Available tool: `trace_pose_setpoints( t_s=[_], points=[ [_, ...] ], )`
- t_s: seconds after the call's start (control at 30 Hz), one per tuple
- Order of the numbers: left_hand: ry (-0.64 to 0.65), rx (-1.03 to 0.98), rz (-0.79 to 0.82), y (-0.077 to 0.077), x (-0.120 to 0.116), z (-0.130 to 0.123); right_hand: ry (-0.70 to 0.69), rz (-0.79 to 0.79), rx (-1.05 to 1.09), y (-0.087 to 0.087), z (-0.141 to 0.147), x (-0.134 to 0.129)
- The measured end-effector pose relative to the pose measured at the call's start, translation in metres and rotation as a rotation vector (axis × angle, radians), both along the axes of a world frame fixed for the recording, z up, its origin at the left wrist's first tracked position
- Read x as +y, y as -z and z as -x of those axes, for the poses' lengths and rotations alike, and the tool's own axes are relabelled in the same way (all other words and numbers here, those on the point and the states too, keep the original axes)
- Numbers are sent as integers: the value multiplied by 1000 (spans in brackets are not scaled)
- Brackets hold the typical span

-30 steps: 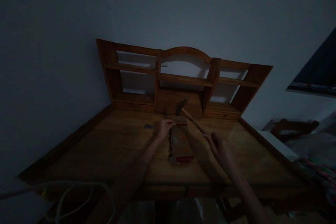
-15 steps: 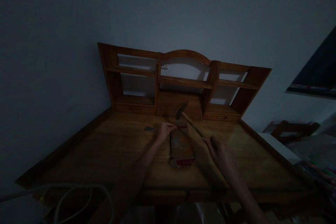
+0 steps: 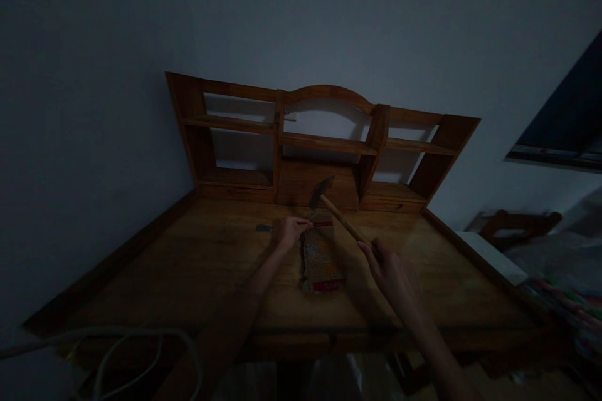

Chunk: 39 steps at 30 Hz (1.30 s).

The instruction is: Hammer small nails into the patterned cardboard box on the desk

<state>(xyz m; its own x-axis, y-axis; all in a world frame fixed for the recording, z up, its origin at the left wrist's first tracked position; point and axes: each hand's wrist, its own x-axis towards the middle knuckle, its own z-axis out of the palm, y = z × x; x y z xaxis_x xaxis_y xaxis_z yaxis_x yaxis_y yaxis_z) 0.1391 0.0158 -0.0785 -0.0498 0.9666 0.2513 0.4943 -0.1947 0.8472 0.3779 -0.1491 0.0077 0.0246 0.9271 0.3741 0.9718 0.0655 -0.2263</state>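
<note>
My right hand (image 3: 386, 266) is wrapped round the wooden handle of a hammer (image 3: 342, 219), whose dark head is up at the left end, above the far end of a worn block. The worn block (image 3: 323, 258), with a rough speckled top and red bands at its ends, lies on the wooden desk (image 3: 211, 263). At its far left corner my left hand (image 3: 292, 230) pinches with thumb and forefinger; something thin may be between them, too small and dark to name. A small flat grey piece (image 3: 264, 227) rests on the desk left of that hand.
A wooden shelf unit (image 3: 324, 145) stands along the desk's back edge. White cables (image 3: 136, 331) loop at the front left. To the right are a white surface (image 3: 491, 257), a wooden chair back (image 3: 522, 225) and a blurred heap of things. The room is dim.
The whole view has shifted slightly, moving the desk a little left and up. Both hands keep their grips, and the hammer head stays raised above the block's far end.
</note>
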Motion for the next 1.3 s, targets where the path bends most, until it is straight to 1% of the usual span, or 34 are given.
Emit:
trace_pose_setpoints(
  t_s=[0.1,0.17,0.33,0.47,0.6,0.7,0.77,0.87,0.97,1.03,1.1,1.23,1.3],
  points=[
    [-15,-15,19,-2,-1,-1,-1,-35,-9,-5,0,1],
    [-18,-24,35,-2,-1,-2,3,-37,-22,-5,1,0],
    [-32,23,36,0,1,-1,-4,38,-73,4,3,-3],
    [-19,5,27,0,1,-1,-10,32,-74,8,4,-5],
    [-11,-34,24,-2,-1,-2,30,-6,-51,3,3,-4],
    [25,-65,18,-4,-3,-2,34,-40,-45,-1,4,-3],
    [24,-65,13,-6,-4,-2,31,-51,-44,-3,5,-4],
    [9,-44,4,-8,-7,-3,8,-9,-36,1,6,-6],
    [-33,-11,33,-9,-8,-3,-5,40,-29,9,6,-9],
    [-43,0,45,-9,-8,-3,-3,46,27,15,6,-10],
    [-27,-6,32,-9,-7,-3,-14,38,163,20,5,-10],
    [-14,-39,24,-8,-7,-3,-91,8,541,23,4,-5],
    [16,-69,18,-7,-6,-3,-103,35,747,24,1,-3]
  ],
)
